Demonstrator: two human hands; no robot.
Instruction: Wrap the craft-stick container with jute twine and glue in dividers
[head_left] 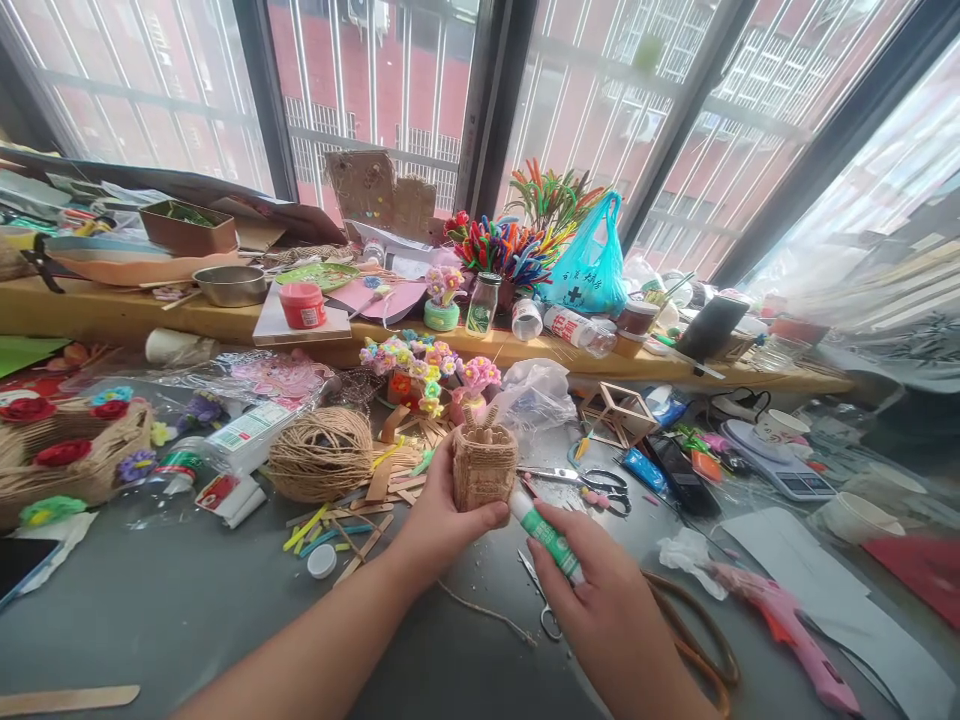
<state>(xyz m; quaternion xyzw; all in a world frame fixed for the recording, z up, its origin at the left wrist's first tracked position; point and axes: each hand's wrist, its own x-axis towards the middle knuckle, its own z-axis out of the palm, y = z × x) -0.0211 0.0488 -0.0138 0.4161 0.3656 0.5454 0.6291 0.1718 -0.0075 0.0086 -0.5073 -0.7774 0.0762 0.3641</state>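
Observation:
My left hand is closed around a small twine-wrapped pot and holds it upright above the table. Short light-brown pieces stick up from the pot's opening. In my right hand is a green and white glue stick, slanted up to the left. Its white end meets the pot's lower right side in the picture; whether they touch, I cannot tell. A loose strand of twine lies below my hands. A round white cap rests on the table to the left of my left forearm.
A ball of twine and scattered wooden sticks lie to the left. Black-handled scissors, small scissors and a pink glue gun lie to the right. Behind, a wooden ledge carries jars and pipe cleaners.

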